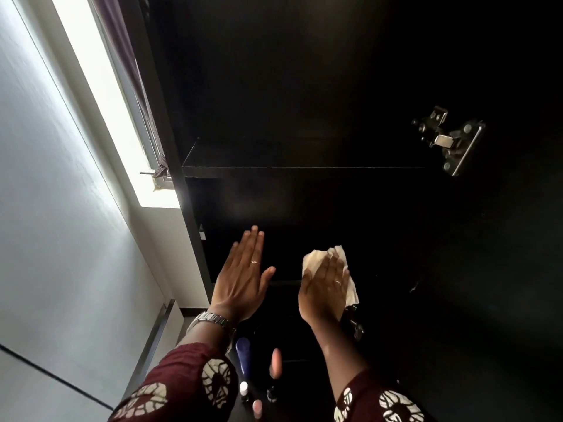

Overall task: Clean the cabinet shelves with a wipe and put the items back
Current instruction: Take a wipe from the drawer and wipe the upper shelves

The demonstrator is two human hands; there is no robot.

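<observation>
I look up into a black cabinet. My right hand (pixel 324 287) presses a crumpled white wipe (pixel 313 257) flat against a dark surface inside the cabinet, below the upper shelf (pixel 301 172). My left hand (pixel 243 275) is raised beside it, fingers straight and together, palm toward the cabinet's left side, holding nothing. Whether it touches the cabinet is unclear. A lower shelf edge (pixel 285 283) shows between the hands. Under my arms stand a blue bottle (pixel 243 359), a pink tube (pixel 276 362) and small bottles (pixel 244 390).
A metal hinge (pixel 451 141) sits on the open cabinet door at the upper right. A bright window (pixel 100 95) with a dark curtain lies left of the cabinet. White wall fills the far left.
</observation>
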